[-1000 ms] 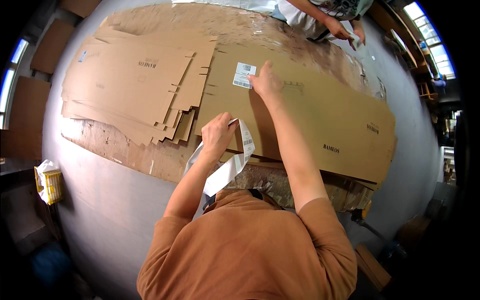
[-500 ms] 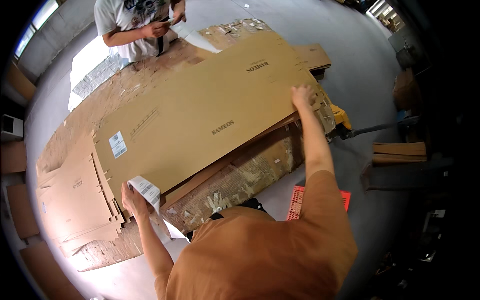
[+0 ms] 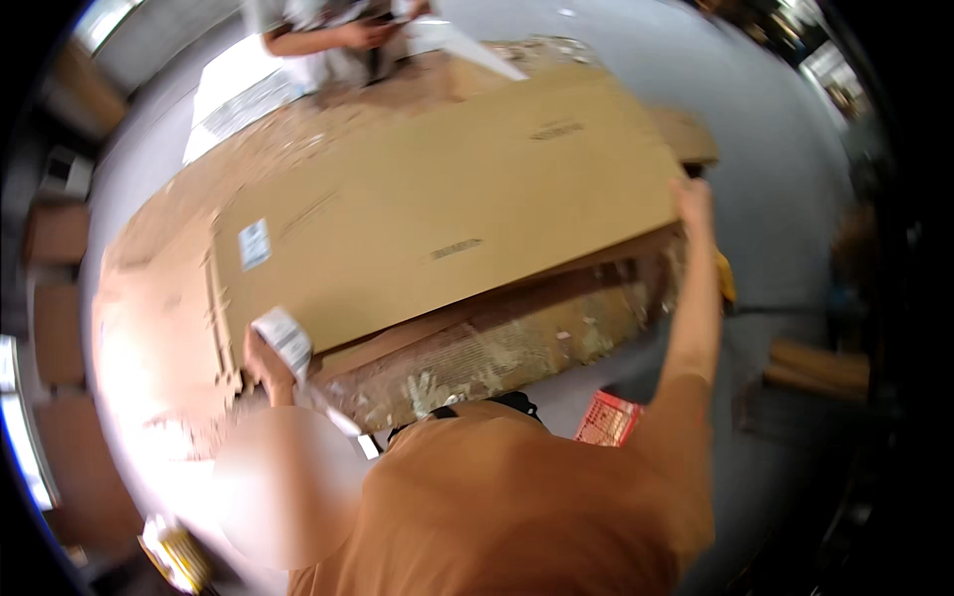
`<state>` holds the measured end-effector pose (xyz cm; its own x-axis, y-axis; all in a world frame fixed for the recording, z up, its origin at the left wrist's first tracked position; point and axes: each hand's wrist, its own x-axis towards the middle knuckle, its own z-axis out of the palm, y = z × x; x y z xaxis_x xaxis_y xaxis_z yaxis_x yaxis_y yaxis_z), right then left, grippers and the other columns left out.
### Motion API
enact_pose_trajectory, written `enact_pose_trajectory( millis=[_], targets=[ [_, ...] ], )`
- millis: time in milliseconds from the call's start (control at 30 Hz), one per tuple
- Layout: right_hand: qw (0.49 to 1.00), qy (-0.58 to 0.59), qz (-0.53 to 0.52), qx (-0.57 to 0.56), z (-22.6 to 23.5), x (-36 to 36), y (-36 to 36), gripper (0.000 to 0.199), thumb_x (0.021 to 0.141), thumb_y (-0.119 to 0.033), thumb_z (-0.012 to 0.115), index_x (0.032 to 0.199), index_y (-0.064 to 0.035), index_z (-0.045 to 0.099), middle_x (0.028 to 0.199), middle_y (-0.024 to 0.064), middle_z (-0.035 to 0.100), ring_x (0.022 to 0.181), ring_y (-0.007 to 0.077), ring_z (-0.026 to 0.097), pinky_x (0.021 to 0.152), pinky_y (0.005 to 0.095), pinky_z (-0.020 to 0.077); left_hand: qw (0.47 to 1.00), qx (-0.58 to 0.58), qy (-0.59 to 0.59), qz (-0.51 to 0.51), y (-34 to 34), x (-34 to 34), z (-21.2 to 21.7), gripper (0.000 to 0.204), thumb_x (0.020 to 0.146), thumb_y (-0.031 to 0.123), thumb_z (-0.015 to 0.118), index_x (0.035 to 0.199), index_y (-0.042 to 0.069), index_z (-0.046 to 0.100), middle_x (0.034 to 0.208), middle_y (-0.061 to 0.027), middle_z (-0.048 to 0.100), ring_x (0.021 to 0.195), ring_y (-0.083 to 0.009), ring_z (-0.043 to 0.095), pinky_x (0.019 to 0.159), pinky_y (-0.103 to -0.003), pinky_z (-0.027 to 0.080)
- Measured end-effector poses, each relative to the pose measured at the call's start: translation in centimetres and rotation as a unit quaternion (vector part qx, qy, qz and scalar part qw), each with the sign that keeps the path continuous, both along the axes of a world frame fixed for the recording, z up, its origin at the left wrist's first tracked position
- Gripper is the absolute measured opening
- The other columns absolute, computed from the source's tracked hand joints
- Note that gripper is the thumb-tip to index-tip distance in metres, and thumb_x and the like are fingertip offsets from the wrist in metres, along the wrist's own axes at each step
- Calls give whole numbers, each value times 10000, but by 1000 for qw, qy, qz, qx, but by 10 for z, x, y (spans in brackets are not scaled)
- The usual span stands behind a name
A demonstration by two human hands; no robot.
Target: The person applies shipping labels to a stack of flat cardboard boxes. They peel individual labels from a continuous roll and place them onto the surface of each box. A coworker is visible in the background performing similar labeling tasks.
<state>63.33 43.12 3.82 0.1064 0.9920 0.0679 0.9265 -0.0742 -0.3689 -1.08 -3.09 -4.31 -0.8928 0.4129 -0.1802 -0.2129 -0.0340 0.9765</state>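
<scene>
my left hand (image 3: 266, 366) pinches a paper strip (image 3: 284, 338) at the near corner of the cardboard sheet (image 3: 447, 219) on the table (image 3: 497, 348), right hand (image 3: 693, 199) gripping its far edge, it's probably light but floppy, so best held wide

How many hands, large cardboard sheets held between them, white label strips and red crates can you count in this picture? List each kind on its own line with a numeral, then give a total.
Person's own hands: 2, left hand and right hand
Large cardboard sheet held at both ends: 1
White label strip in the left hand: 1
Red crate on the floor: 1
Total: 5
</scene>
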Motion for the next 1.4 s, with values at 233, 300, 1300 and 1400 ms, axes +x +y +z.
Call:
enact_pose_trajectory(
  millis=[233,300,1300,1400],
  targets=[
    [894,402,127,-152,115,56,-44,325,940,-224,561,1185,-12,531,1077,30,604,986,110,559,809,261,444,921,134,-308,-199,-33,116,26,359,961,301,455,1151,10,545,1063,-152,632,897,-232,644,764,-372,559],
    [890,373,195,-174,141,39,-59,234,963,-266,513,1027,-48,569,944,0,595,883,77,535,749,244,421,930,92,-294,-203,-20,140,28,325,986,245,435,1185,6,531,1085,-142,619,942,-225,637,786,-376,555],
    [681,374,607,-166,-53,-683,-491,632,831,-68,600,1362,73,287,1323,272,429,1227,357,437,1054,398,324,911,-123,382,96,-302,-26,161,239,720,-185,578,872,0,580,963,-47,562,871,-123,549,819,-256,469],
    [538,373,722,-223,33,-639,-512,623,866,-231,646,1347,31,351,1329,225,450,1253,314,420,1022,401,353,939,-30,339,49,-269,-29,158,211,733,-165,594,846,12,579,1045,-61,572,966,-140,573,857,-278,479]
  ],
)
